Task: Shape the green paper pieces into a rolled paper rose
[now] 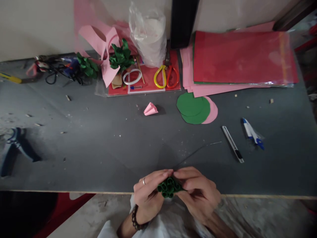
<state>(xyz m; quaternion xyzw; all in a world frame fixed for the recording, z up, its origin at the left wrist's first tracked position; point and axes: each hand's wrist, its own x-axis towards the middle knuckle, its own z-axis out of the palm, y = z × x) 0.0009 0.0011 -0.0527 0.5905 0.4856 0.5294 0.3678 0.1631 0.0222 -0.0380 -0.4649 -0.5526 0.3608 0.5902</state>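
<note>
Pinching a green curled paper piece (169, 187) between both sets of fingertips, the person is holding it at six o'clock of the view, just above the near edge of the grey table (99, 148). The left hand (148, 195) is closing on the piece from nine o'clock and is wearing a ring and a dark bead bracelet (136, 219) at the wrist; the right hand (198, 193) is closing on it from three o'clock, and the two hands' fingertips are meeting on top of the rolled green loops. From the hands, a small pink paper cone (150, 109) is lying at eleven o'clock, well apart. Stacked green paper circles (193, 107) are resting at one o'clock, overlapping a pink circle (213, 112) on their right. A utility knife (232, 144) is lying at two o'clock, with a blue-and-white pen (252, 134) just beside it. Farther off, at twelve o'clock, yellow and orange scissors (166, 76) are sitting on a red sheet, next to a white tape ring (132, 76) and a green paper flower (121, 56). Red sheets in clear plastic (242, 58) are lying at the far right, on top of pink ones.
</note>
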